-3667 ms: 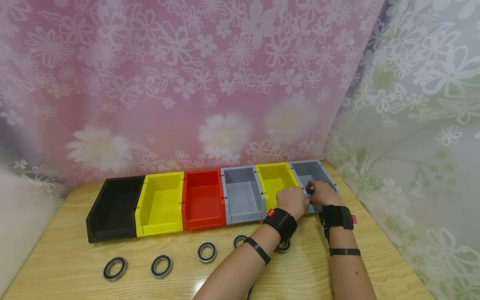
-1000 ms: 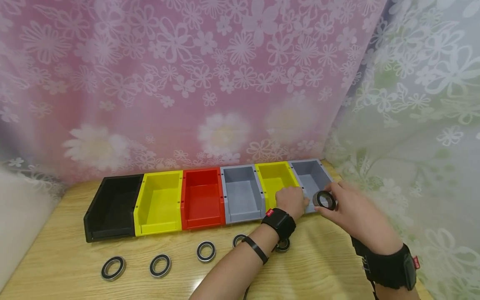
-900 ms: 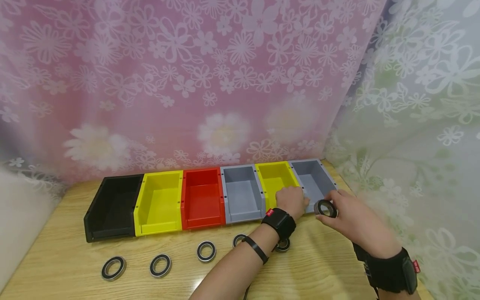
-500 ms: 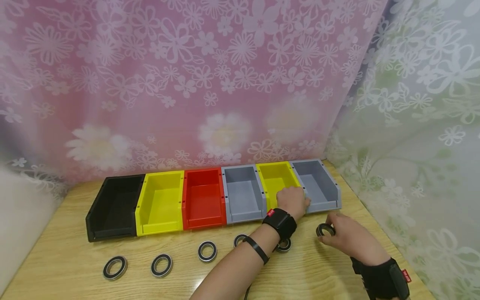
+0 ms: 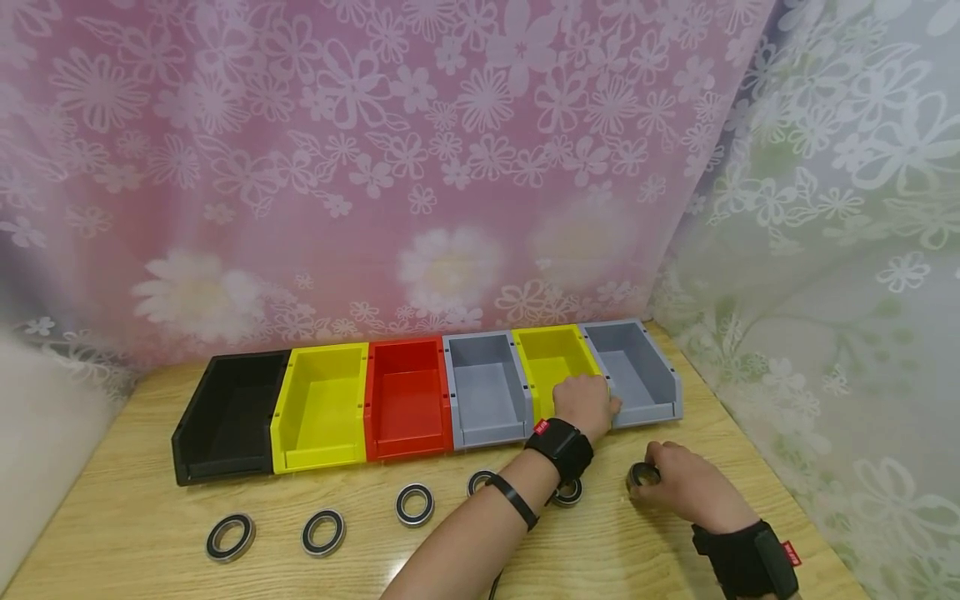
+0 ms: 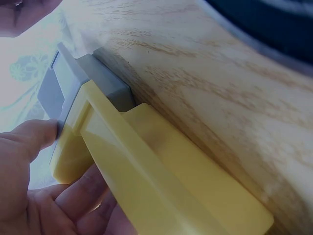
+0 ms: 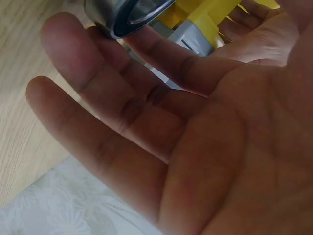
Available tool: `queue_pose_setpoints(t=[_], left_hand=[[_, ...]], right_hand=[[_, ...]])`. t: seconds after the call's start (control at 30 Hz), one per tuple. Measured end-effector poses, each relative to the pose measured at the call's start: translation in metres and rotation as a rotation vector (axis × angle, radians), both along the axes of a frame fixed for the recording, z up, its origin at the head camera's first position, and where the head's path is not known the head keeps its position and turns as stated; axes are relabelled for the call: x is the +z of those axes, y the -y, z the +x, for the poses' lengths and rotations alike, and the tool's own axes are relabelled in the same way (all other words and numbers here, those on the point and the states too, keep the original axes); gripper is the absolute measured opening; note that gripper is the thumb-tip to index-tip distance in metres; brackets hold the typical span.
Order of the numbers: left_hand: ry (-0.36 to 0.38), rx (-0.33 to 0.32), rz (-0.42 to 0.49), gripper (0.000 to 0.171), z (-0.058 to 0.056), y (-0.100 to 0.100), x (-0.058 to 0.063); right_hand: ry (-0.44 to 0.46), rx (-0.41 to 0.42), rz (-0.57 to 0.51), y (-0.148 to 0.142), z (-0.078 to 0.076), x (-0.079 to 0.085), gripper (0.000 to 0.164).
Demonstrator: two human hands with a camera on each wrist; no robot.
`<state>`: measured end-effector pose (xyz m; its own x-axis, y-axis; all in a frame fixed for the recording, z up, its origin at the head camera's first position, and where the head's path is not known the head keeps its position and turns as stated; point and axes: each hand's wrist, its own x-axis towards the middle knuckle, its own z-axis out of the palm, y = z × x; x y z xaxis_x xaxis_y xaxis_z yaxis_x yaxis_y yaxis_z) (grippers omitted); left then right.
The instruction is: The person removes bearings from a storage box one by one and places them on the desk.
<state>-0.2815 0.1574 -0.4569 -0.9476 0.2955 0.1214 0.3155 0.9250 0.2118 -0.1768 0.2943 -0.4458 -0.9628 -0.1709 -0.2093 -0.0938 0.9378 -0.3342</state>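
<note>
My right hand (image 5: 690,487) pinches a ball bearing (image 5: 632,481) between thumb and fingers, low over the table to the right. In the right wrist view the bearing (image 7: 110,17) shows at the top by the fingertips, with the other fingers extended. My left hand (image 5: 583,404) grips the front of the right-hand yellow bin (image 5: 551,354) where it meets the end grey bin (image 5: 626,354). The left wrist view shows the thumb at the seam of both bins and fingers curled under the yellow bin (image 6: 156,176). No parts show inside the end grey bin.
Black (image 5: 232,408), yellow (image 5: 322,400), red (image 5: 408,400) and grey (image 5: 486,392) bins continue the row leftward. Several bearings lie in front on the wooden table (image 5: 375,567), including a leftmost one (image 5: 213,546) and one beside the left wrist (image 5: 567,502). Curtains (image 5: 450,167) hang behind.
My right hand has brought the bearing out from the end grey bin, toward me and down to the table front. The left hand has stayed on the bin.
</note>
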Motion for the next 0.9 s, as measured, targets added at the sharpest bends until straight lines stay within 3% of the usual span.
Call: queue_pose_setpoints(t=[0.37, 0.73, 0.9], left_hand=[[0.006, -0.012, 0.013, 0.058, -0.0009, 0.0013, -0.0004], [-0.016, 0.0, 0.011, 0.058, -0.0006, 0.001, -0.0018], [-0.017, 0.0, 0.014, 0.058, 0.0021, 0.0013, -0.0009]], right_hand=[[0.01, -0.004, 0.003, -0.0009, 0.0045, -0.0048, 0.035], [-0.014, -0.012, 0.053, -0.0001, 0.006, -0.0099, 0.047], [-0.01, -0.018, 0.071, -0.002, 0.0079, -0.004, 0.048]])
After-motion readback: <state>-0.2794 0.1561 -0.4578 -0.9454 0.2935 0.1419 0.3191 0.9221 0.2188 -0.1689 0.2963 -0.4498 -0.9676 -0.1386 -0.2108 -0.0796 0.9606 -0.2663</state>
